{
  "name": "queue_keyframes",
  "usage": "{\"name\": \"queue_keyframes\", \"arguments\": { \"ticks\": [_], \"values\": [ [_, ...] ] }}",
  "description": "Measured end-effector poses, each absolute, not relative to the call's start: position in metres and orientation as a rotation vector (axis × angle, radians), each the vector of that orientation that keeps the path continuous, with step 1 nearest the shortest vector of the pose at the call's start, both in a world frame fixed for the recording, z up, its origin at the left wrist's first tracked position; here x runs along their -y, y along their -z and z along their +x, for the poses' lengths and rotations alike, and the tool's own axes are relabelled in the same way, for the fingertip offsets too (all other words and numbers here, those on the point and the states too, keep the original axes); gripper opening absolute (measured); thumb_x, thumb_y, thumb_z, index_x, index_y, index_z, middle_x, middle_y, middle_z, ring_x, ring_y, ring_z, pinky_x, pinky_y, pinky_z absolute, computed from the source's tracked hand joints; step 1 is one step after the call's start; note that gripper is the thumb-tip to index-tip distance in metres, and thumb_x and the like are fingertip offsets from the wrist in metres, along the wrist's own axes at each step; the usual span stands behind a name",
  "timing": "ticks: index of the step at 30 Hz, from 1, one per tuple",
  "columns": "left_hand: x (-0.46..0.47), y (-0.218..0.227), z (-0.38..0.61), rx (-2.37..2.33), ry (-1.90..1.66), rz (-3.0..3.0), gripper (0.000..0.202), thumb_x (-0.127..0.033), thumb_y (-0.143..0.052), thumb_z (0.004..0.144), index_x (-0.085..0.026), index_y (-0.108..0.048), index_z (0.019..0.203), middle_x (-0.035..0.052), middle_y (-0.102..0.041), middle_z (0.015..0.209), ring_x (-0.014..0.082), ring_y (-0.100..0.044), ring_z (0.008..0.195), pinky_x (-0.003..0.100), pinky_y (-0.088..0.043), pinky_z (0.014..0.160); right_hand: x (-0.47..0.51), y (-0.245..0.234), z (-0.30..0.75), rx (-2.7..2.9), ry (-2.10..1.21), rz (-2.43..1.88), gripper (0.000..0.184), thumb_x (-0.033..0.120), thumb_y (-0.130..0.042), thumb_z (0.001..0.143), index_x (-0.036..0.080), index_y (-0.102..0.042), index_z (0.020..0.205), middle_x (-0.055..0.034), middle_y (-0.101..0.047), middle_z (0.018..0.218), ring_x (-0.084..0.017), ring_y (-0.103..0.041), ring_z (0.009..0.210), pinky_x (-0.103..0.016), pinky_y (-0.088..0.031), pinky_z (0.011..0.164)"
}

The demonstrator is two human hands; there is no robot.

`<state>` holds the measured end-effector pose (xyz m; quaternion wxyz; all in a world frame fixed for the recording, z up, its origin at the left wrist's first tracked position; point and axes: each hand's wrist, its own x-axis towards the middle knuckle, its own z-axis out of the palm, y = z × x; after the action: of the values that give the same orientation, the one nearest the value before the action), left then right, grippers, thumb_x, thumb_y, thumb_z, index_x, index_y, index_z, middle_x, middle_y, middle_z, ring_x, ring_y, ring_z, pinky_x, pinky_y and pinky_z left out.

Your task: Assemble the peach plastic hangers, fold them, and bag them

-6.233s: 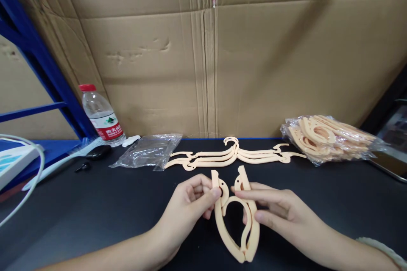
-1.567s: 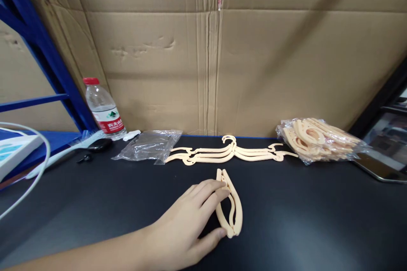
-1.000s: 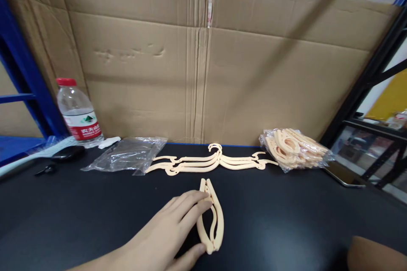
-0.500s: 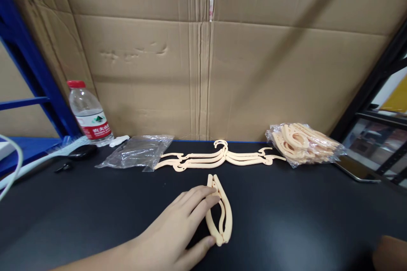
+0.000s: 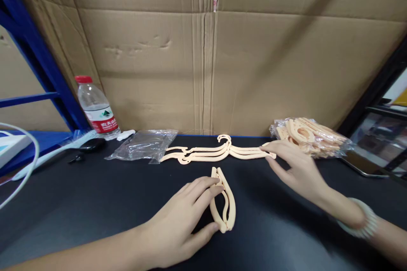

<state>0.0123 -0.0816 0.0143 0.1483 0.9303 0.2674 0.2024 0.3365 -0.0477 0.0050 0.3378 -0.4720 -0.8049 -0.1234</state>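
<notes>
A folded cream-coloured clothes hanger [image 5: 232, 209] lies on the black tabletop. My left hand [image 5: 187, 216] rests on its left side, fingertips over the upper part and thumb against the bottom end, gripping it. Farther back, several unfolded cream hangers [image 5: 208, 153] lie one against another with their hooks [image 5: 224, 139] pointing toward the cardboard. At their right end is my right hand [image 5: 294, 169], fingers and thumb apart; it covers the tips there, and I cannot tell whether it touches them. A pale beaded bracelet [image 5: 365, 220] circles the right wrist.
At the back right sits a clear bag of folded hangers [image 5: 308, 135] by a flat dark device [image 5: 362, 167]. Toward the back left are a clear plastic bag [image 5: 143, 144], a water bottle [image 5: 98, 110], a black mouse-like object [image 5: 92, 145] and a white cable [image 5: 34, 165]. Cardboard [image 5: 152, 59] closes off the back.
My right hand has come in from the lower right edge to the right end of the unfolded hangers. My left hand stays on the folded hanger. The view has shifted slightly.
</notes>
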Motion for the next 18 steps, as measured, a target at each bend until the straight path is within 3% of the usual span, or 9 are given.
{"name": "queue_keyframes", "arguments": {
  "ticks": [5, 11, 18],
  "values": [
    [0.080, -0.015, 0.012, -0.741, -0.548, 2.694, 0.057, -0.022, -0.056, 0.088, -0.026, -0.034, 0.140, 0.0112, -0.044, 0.143, 0.0273, -0.043, 0.131, 0.046, -0.042, 0.107, 0.029, 0.014, 0.343, 2.291, 0.209, -1.235, 0.027, 0.021, -0.046, 0.093, 0.023, -0.061, 0.115, -0.0093, -0.064, 0.111, -0.027, -0.057, 0.105, -0.049, -0.048, 0.093],
    [0.079, -0.016, 0.012, -0.752, -0.557, 2.658, 0.051, -0.021, -0.052, 0.090, -0.024, -0.033, 0.138, 0.0097, -0.045, 0.141, 0.0225, -0.043, 0.130, 0.040, -0.040, 0.109, 0.028, 0.015, 0.342, 2.271, 0.094, -1.248, 0.018, 0.025, -0.046, 0.095, 0.021, -0.064, 0.094, -0.0091, -0.063, 0.095, -0.025, -0.056, 0.093, -0.044, -0.049, 0.086],
    [0.076, -0.015, 0.011, -0.961, -0.908, 2.344, 0.024, -0.021, -0.050, 0.091, -0.025, -0.053, 0.115, 0.0035, -0.065, 0.110, 0.0194, -0.061, 0.101, 0.035, -0.050, 0.089, 0.038, 0.012, 0.340, 2.084, 0.010, -1.271, 0.018, 0.033, -0.045, 0.096, 0.022, -0.059, 0.094, -0.0070, -0.068, 0.091, -0.024, -0.065, 0.084, -0.038, -0.053, 0.074]
  ]
}}
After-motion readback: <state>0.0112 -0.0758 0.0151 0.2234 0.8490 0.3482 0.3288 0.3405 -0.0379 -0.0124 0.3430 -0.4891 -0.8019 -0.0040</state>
